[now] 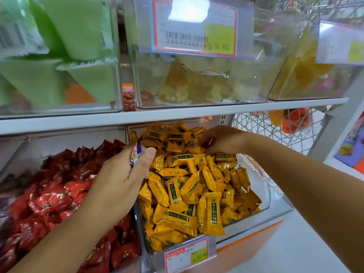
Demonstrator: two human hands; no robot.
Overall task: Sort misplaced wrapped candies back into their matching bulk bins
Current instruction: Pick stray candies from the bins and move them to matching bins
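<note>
Head view: the left hand (120, 180) pinches a white-and-blue wrapped candy (135, 154) between thumb and curled fingers, over the left edge of the clear plastic bin (265, 190) of yellow candies (189, 186). The right hand (220, 140) rests at the bin's rear, fingertips curled down into the glossy, crimp-ended yellow wrappers; whether it grips one cannot be told. Crinkled red foil candies (59, 194) fill the adjoining left bin.

The person's left forearm (65, 237) and right forearm (307, 174) are bare from the wrist to the picture's edge. The left grip (122, 174) is a bare hand with a broad thumb (144, 162), and its nail (150, 151) is short and plain. The right grip (220, 140) is likewise bare, with one short fingernail catching the light.
</note>
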